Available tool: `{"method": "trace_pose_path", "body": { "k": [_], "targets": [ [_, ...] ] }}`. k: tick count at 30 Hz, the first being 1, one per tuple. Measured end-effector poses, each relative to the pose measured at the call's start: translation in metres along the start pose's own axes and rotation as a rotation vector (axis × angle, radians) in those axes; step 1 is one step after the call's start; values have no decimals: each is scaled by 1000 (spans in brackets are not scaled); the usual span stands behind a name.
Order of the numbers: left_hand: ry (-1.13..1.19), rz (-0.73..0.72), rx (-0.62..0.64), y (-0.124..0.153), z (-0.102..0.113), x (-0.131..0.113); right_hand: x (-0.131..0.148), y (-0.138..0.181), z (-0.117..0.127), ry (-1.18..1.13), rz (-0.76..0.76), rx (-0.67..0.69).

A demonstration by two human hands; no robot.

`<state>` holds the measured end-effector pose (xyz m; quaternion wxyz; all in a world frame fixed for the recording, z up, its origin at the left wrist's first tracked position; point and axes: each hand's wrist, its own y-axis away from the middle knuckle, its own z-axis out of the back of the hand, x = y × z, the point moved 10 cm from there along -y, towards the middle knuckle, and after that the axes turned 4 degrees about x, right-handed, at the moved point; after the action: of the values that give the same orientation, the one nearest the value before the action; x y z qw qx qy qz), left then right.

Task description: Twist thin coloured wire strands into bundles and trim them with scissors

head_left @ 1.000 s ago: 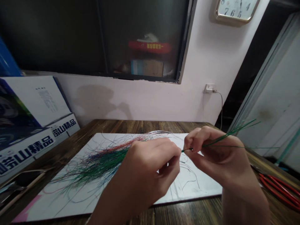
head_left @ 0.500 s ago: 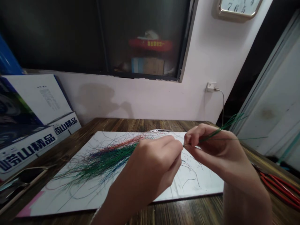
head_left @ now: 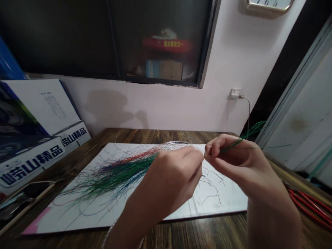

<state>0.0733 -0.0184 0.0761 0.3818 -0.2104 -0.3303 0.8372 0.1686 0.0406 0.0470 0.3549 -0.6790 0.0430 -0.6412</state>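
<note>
Your right hand pinches shut on a springy, feather-light bunch of thin green insulated wires at two o'clock from your left hand, whose curled fingers close just beside it, hold unclear; grip the slippery strands near their ends, above the white board.

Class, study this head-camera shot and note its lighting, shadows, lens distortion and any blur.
Head view: a soft grey shadow falls on the pale pink wall; the wide lens slants the white door frame; the fine green wires by the right hand look slightly soft.
</note>
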Motion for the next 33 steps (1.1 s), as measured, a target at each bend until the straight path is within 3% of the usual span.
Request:
{"method": "trace_pose_path", "body": {
  "k": [5,14,21,29,33],
  "targets": [
    [124,-3,-58,0,8,-1,6,3,5,-44,12,-54],
    [40,73,-58,0,9,6,9,2,7,-42,92,-53],
    [40,12,-96,3,10,1,15,4,4,-13,103,-30],
    [180,142,35,1,5,15,10,2,4,-54,69,-8],
    [222,212,25,2,5,22,8,1,0,-43,61,22]
  ]
}}
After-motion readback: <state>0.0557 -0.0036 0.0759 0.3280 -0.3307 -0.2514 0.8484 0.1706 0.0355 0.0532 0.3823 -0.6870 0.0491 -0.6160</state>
